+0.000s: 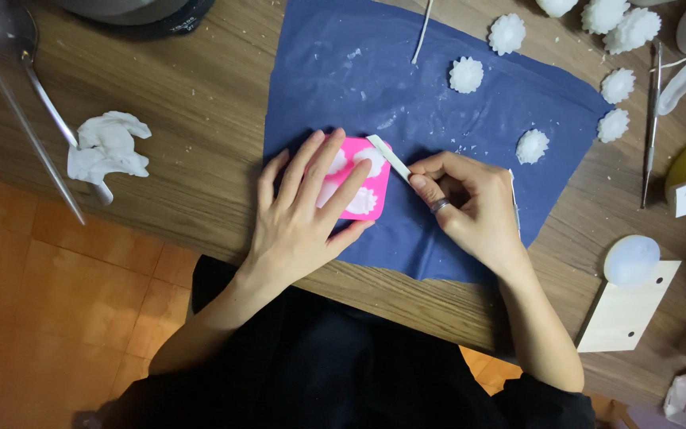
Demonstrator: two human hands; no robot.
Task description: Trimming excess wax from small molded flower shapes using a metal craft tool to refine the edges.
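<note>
A pink mould [377, 187] filled with white material lies on a dark blue cloth [406, 87]. My left hand [307, 199] rests flat on the mould, fingers spread, covering most of it. My right hand [470, 202] pinches a flat white stick [388, 156] whose tip lies against the mould's upper right corner. A ring sits on a finger of the right hand.
Several white flower-shaped castings [467, 75] lie on the cloth and wooden table [200, 119] at the upper right. A crumpled white tissue [109, 148] sits left, beside a long metal spoon [17, 48]. A metal pick [651, 127], a translucent round lump [631, 260] and a pale card [627, 310] lie right.
</note>
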